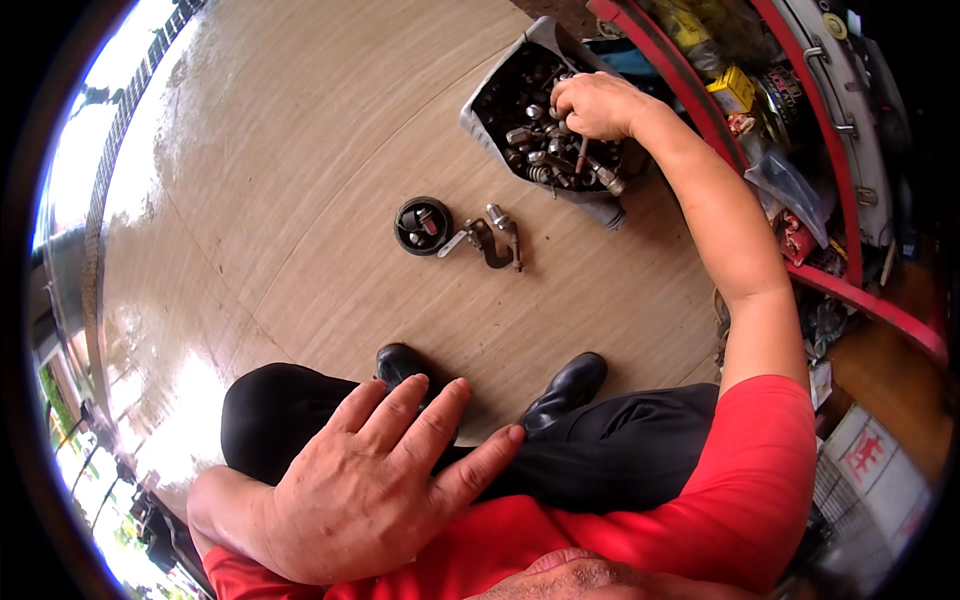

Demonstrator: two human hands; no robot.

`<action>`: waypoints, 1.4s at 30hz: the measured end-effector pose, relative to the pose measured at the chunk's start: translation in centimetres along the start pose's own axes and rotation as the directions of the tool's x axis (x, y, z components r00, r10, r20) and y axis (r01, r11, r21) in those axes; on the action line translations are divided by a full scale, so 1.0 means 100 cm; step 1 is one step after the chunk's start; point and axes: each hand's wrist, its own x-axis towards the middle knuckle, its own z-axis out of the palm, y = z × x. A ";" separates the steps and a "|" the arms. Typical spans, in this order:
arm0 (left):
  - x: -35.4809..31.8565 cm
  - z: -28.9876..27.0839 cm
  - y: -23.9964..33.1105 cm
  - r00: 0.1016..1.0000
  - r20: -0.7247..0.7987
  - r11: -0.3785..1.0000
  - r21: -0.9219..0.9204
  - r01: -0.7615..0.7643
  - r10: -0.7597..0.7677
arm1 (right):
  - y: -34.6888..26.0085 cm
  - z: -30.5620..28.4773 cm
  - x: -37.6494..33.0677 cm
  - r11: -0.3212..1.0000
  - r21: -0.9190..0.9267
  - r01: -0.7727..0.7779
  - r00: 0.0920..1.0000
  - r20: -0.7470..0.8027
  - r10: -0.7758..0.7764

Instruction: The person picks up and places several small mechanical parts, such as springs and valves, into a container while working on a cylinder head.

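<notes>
My right hand (600, 105) reaches into a grey open container (476, 122) heaped with metal parts (548, 158), such as bolts and threaded fittings. Its fingers curl down among the parts; whatever they grip is hidden. Close to my body, above my lap, my left hand (365, 485) is raised with spread fingers and holds nothing. Between my boots and the container, a round black dish (401, 238) on the floor has small parts inside. Beside it lie a flat silvery strip (453, 243), a dark curved bracket (488, 245) and a metal rod-like fitting (512, 238).
Along the right stands a red-framed rack (697, 95) crowded with items, among them a yellow box (733, 90) and a clear plastic bag (790, 190). A grey case (842, 120) is beyond it. My black boots (568, 388) rest on the tan floor (300, 160).
</notes>
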 end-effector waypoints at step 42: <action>-0.002 0.002 0.000 0.999 -0.048 1.000 -0.018 0.021 -0.021 | -0.006 0.027 0.061 0.977 -0.090 -0.195 0.948 -0.273 0.164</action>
